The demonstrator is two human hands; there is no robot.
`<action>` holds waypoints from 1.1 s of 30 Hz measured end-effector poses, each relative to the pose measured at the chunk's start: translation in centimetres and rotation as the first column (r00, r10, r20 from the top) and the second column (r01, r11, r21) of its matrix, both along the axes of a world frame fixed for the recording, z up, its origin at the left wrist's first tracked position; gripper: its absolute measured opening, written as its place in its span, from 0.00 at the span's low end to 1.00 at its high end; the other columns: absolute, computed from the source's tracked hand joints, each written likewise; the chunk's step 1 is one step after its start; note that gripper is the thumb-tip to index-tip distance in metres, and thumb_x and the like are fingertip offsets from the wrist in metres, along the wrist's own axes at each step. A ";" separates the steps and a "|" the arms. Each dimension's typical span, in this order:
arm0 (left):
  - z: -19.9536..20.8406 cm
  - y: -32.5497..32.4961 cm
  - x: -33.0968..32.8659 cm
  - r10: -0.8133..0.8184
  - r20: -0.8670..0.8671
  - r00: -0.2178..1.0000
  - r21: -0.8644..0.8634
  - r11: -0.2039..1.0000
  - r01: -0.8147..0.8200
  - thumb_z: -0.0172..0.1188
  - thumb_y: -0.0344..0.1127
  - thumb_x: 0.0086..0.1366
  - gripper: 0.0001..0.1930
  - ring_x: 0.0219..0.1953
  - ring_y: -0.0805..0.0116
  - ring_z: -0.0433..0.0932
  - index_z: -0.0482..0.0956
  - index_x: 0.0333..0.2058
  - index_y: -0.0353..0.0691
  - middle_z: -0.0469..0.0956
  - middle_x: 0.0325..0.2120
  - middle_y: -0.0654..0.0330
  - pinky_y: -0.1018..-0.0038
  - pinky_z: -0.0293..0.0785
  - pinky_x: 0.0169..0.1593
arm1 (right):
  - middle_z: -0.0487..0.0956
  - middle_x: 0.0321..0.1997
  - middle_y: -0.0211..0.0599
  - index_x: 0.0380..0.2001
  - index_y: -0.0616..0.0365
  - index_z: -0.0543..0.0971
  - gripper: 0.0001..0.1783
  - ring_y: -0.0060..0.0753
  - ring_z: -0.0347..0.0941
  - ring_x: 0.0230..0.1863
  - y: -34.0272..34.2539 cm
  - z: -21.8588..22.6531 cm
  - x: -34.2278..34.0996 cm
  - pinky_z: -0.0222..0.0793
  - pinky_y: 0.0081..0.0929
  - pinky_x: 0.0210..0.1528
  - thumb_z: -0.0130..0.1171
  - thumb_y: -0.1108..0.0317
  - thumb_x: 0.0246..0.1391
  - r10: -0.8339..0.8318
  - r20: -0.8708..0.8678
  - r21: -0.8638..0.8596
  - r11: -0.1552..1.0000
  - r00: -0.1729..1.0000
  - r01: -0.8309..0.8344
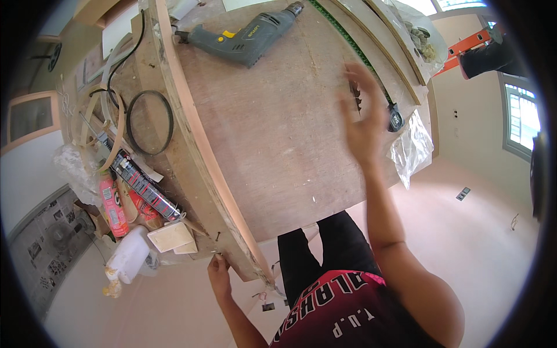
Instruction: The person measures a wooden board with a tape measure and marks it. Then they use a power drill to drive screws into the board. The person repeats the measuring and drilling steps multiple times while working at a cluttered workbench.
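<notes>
Shirt (362, 301) nearest, my right hand (366, 127) has fingers apart around a dark strip (355, 97), likely light, stiff, best gripped mid-length; left hand (218, 271) curled, hold unclear.

drill (249, 39) on board (267, 133), far end | tape measure (395, 118) right of drill | bottle (113, 207) left of board

The blurred right grip (369, 124) is spread far forward; the left grip (219, 272) sits lower, curled.
</notes>
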State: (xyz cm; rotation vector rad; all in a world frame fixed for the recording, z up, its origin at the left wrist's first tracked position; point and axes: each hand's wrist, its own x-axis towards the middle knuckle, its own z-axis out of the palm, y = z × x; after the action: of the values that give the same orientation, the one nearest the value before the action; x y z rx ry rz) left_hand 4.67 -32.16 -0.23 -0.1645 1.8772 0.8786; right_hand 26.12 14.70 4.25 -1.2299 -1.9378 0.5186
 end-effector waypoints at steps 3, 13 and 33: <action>2.1 0.9 -0.7 -0.140 -0.103 0.985 -0.150 0.981 0.124 0.57 0.44 0.79 0.21 0.43 0.66 0.84 0.81 0.51 0.26 0.86 0.43 0.52 0.68 0.79 0.52 | 0.77 0.65 0.54 0.68 0.58 0.71 0.35 0.54 0.74 0.65 3.4 -1.2 13.7 0.68 0.48 0.67 0.69 0.57 0.63 -0.188 0.664 0.025 0.973 0.724 0.230; 13.5 17.2 -2.6 -0.330 -0.617 0.715 -0.137 0.939 0.315 0.62 0.34 0.76 0.13 0.43 0.72 0.81 0.82 0.51 0.29 0.84 0.40 0.58 0.74 0.76 0.50 | 0.71 0.63 0.57 0.67 0.67 0.69 0.32 0.63 0.69 0.61 4.4 -5.6 21.7 0.65 0.48 0.65 0.64 0.66 0.64 0.110 0.490 -0.356 0.931 0.864 0.084; 6.7 42.9 -5.6 -0.532 -0.704 -0.471 -0.587 0.063 0.807 0.65 0.34 0.62 0.17 0.53 0.58 0.75 0.82 0.51 0.44 0.82 0.45 0.62 0.59 0.69 0.57 | 0.83 0.40 0.45 0.49 0.67 0.83 0.18 0.37 0.79 0.38 18.5 -1.5 17.1 0.75 0.32 0.47 0.68 0.70 0.57 0.652 0.153 -0.575 0.670 0.743 -0.470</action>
State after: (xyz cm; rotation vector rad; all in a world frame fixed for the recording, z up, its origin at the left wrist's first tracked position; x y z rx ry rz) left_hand -0.89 10.73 6.46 2.2245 1.9500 -0.0661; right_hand 43.20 33.21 2.71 -1.0233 -2.6256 1.2850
